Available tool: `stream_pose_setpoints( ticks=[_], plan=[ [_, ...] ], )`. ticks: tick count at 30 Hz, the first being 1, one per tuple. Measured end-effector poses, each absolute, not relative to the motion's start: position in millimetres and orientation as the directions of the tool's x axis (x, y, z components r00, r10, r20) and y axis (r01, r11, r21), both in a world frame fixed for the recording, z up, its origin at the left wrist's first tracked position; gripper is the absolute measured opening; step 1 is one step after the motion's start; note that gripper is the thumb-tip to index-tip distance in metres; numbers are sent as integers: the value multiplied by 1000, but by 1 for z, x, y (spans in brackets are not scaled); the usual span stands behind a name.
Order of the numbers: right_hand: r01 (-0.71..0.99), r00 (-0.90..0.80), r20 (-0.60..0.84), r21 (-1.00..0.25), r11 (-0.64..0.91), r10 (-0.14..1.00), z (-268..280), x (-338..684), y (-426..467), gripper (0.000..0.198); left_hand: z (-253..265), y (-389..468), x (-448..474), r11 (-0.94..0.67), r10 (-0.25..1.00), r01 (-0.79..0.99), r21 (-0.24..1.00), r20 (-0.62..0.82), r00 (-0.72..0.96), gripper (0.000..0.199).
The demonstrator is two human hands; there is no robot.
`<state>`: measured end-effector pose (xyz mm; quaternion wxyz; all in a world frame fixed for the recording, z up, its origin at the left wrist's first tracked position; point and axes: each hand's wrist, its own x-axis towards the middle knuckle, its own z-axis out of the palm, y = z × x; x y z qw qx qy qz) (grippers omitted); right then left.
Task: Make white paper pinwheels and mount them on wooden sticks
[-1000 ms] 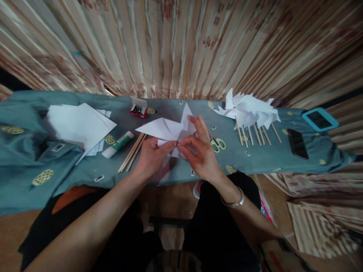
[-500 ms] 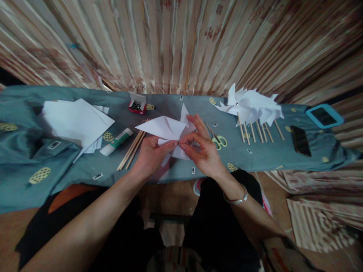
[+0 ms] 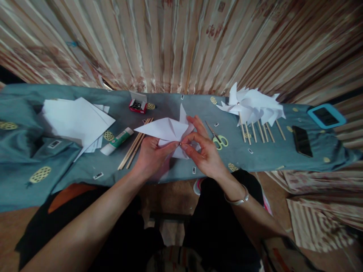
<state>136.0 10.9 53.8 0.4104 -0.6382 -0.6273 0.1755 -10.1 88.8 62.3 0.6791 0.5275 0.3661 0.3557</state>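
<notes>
A white paper pinwheel, its blades folded toward the middle, is held up over the cloth. My left hand grips its lower left side, with the thumb pressed near the centre. The thumb and index finger of my right hand pinch a tiny shiny pin at the pinwheel's centre; its shape is too small to make out fully. Wooden sticks lie beside my left hand. Scissors with pale green handles rest just right of my right hand.
White paper sheets and a glue stick lie left. Behind is an open red box of small metal pieces. Finished pinwheels on sticks, a phone and a blue-framed device lie right. A curtain hangs behind.
Both hands stay on the pinwheel with almost the same grip. The paper has tilted slightly, and a shiny spot now shows at the pinched centre.
</notes>
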Motion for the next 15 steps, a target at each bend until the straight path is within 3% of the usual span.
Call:
stream_pose_setpoints(
  ticks=[7, 15],
  plan=[
    [617, 178, 274, -779, 110, 945, 52, 133, 10, 5, 68, 85, -8, 160, 893, -85, 983, -108, 438, 12],
    [536, 193, 246, -837, 107, 950, 51, 135, 11, 4, 70, 85, -9, 201, 853, -140, 970, -103, 511, 16]
  ],
)
